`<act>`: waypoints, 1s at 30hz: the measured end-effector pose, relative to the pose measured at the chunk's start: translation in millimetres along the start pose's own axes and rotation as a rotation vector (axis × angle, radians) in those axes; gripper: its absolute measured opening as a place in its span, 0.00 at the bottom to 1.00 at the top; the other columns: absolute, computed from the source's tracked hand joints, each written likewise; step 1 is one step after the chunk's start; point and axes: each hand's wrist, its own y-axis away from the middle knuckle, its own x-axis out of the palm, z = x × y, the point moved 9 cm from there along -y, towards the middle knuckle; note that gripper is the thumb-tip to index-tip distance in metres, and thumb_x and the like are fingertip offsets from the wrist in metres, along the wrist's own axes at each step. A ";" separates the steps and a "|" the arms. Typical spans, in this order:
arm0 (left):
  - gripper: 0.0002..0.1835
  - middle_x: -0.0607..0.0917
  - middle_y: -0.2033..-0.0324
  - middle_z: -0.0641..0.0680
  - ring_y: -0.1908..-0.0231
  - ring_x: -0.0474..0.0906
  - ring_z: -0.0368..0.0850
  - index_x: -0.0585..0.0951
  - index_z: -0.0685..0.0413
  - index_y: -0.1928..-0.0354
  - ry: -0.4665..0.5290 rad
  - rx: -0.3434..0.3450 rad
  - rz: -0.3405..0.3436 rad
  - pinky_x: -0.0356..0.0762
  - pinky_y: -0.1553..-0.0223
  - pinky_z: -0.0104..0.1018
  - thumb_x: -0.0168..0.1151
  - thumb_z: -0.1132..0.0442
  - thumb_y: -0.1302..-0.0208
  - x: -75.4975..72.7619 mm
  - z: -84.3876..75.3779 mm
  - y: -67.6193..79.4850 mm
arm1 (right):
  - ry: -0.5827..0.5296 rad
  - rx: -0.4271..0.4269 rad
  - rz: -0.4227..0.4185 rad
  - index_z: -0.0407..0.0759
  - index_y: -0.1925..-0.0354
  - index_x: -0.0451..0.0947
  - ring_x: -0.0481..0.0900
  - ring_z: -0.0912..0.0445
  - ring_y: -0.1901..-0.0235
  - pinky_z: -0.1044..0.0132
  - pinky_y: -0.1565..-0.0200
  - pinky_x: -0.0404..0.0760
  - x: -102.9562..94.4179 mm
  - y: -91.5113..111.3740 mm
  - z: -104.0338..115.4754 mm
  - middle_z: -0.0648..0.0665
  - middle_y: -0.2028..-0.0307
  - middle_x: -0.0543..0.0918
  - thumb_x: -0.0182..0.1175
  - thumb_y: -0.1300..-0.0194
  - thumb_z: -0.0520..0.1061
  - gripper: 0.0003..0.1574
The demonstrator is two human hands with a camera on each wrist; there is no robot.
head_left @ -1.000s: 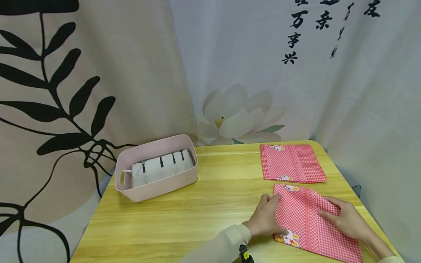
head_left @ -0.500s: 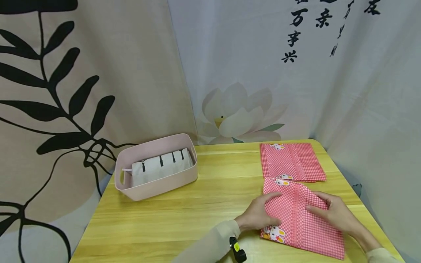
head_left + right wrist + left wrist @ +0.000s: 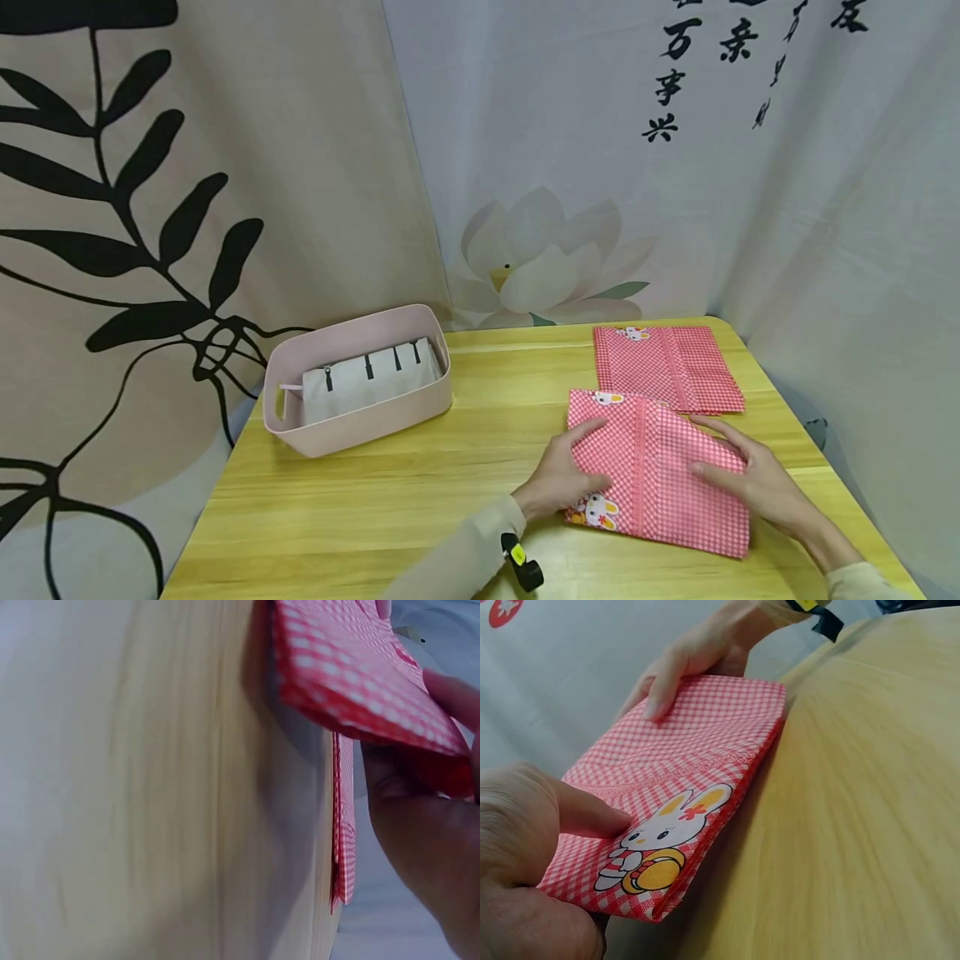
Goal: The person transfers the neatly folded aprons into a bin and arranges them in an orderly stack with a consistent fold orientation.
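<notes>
A folded red-and-white gingham cloth (image 3: 675, 492) with printed rabbits is held between both hands, slightly above the table. My left hand (image 3: 558, 475) grips its left edge, near the rabbit print seen close in the left wrist view. At the opposite edge my right hand (image 3: 761, 483) pinches the cloth, thumb on top and fingers underneath, as the right wrist view shows. Just behind lies a second folded gingham cloth (image 3: 667, 367), flat on the table; the held cloth covers part of its front edge in the head view.
A pink plastic basket (image 3: 360, 425) stands at the back left of the wooden table (image 3: 480, 467). Inside it lies a white fabric item (image 3: 375, 387) with several black tabs. Printed curtains (image 3: 555, 167) hang behind the table, and the table's right edge runs close to the right arm.
Both hands have moved left and away from me, carrying the cloth from the front right towards the other folded cloth. The basket and the rear cloth have stayed put.
</notes>
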 end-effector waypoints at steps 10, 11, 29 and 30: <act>0.55 0.68 0.13 0.53 0.23 0.73 0.58 0.75 0.32 0.17 0.102 -0.039 -0.043 0.93 0.45 0.36 0.77 0.81 0.45 -24.0 5.3 2.5 | 0.104 -0.121 -0.057 0.58 0.08 0.54 0.78 0.79 0.59 0.77 0.53 0.84 5.4 -3.7 15.2 0.29 0.13 0.59 0.69 0.18 0.46 0.53; 0.55 0.68 0.13 0.54 0.26 0.75 0.57 0.75 0.32 0.17 0.111 -0.041 -0.045 0.93 0.47 0.36 0.76 0.82 0.45 -26.1 5.1 2.9 | 0.097 -0.121 -0.057 0.58 0.08 0.54 0.77 0.75 0.66 0.75 0.56 0.84 6.3 -3.8 15.8 0.28 0.12 0.58 0.69 0.18 0.45 0.53; 0.54 0.67 0.12 0.50 0.13 0.60 0.62 0.71 0.38 0.14 0.056 0.014 -0.065 0.90 0.35 0.40 0.77 0.78 0.42 -62.5 -17.4 14.9 | 0.007 -0.232 -0.036 0.46 0.11 0.61 0.62 0.73 0.79 0.70 0.70 0.83 25.8 -8.7 44.4 0.44 0.13 0.65 0.70 0.21 0.37 0.49; 0.54 0.67 0.12 0.50 0.12 0.59 0.62 0.71 0.37 0.14 0.042 0.018 -0.064 0.88 0.31 0.44 0.77 0.77 0.41 -64.9 -19.7 15.8 | 0.012 -0.231 -0.041 0.47 0.11 0.61 0.63 0.72 0.80 0.70 0.73 0.82 26.4 -9.5 46.2 0.52 0.16 0.68 0.70 0.21 0.38 0.49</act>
